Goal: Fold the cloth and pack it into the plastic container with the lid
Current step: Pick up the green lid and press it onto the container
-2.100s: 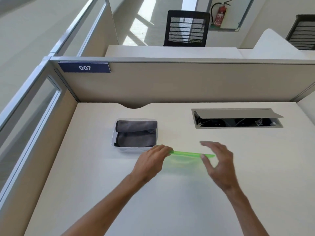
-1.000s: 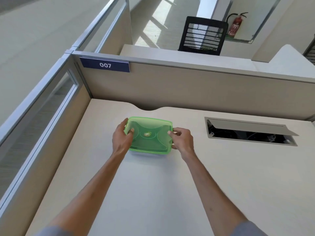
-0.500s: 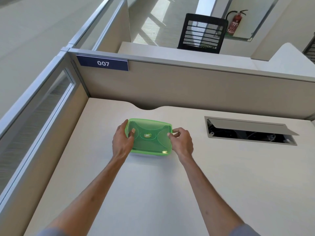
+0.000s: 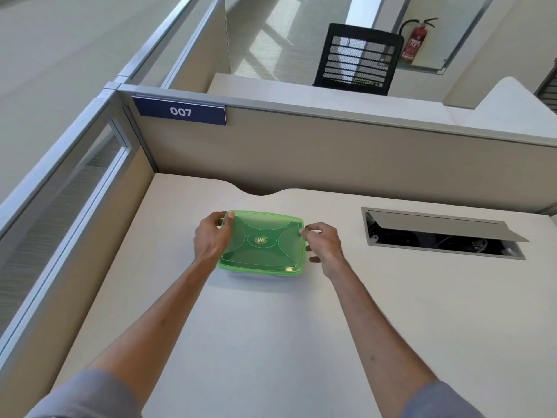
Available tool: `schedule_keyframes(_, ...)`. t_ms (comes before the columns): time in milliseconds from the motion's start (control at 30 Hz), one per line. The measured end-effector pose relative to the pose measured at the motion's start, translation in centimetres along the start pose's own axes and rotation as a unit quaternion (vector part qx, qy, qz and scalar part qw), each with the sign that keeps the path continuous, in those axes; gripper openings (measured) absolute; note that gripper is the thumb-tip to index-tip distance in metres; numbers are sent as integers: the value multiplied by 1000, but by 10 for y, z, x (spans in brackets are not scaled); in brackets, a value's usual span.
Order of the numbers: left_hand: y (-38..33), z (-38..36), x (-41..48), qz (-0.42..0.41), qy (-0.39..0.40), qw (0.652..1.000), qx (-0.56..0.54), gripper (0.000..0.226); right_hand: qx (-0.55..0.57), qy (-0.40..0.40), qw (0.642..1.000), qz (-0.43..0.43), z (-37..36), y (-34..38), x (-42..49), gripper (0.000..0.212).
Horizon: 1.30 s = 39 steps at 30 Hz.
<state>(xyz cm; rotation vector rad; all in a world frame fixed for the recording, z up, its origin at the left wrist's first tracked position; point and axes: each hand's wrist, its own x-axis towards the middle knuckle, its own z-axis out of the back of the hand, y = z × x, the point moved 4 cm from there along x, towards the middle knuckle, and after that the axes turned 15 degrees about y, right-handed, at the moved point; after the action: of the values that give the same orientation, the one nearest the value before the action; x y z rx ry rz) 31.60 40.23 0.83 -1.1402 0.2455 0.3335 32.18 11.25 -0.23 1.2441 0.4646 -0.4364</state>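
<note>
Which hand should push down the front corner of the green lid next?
Probably the left hand. Its thumb already lies on the green lid at the far-left corner, and its palm runs along that side. The right hand only pinches the far-right edge with its fingertips.

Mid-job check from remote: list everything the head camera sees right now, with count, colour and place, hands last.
lid: one, translucent green, sitting on the container, desk centre
container: one, clear, only its lower edge shows under the lid
desk: one, off-white, foreground
cable hatch: one, grey flap raised, desk right
partition: beige, behind the desk
number plate: one, navy, reads 007, partition top left
office chair: one, black mesh, beyond the partition
fire extinguisher: one, red, far wall
left hand: gripping the lid's left edge
right hand: fingertips at the lid's right edge
</note>
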Motion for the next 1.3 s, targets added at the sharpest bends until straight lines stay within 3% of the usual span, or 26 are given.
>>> schedule_keyframes(200,-2,-3,9,54,-11,997,-56,49,8,-22,1000,-15,0,11,24,26)
schedule_keyframes(333,4,-4,19,119,10,970,-213,47,100,-6,995,-27,1,6,34,10)
schedule_keyframes(567,4,-1,21,154,15,935,-320,16,92,-1,996,-13,-2,4,42,13)
schedule_keyframes(633,3,-3,22,152,16,935,-321,10,89,-4,996,-11,-2,3,45,14)
schedule_keyframes(800,4,0,21,117,21,953,-279,29,92,-20,996,-3,-6,1,41,22)
schedule_keyframes(1000,19,1,13,69,46,970,-227,31,105,-22,994,15,-2,-18,16,22)
schedule_keyframes(1300,52,3,-53,55,-14,987,-150,29,98,15,995,-5,-10,-59,-47,30)
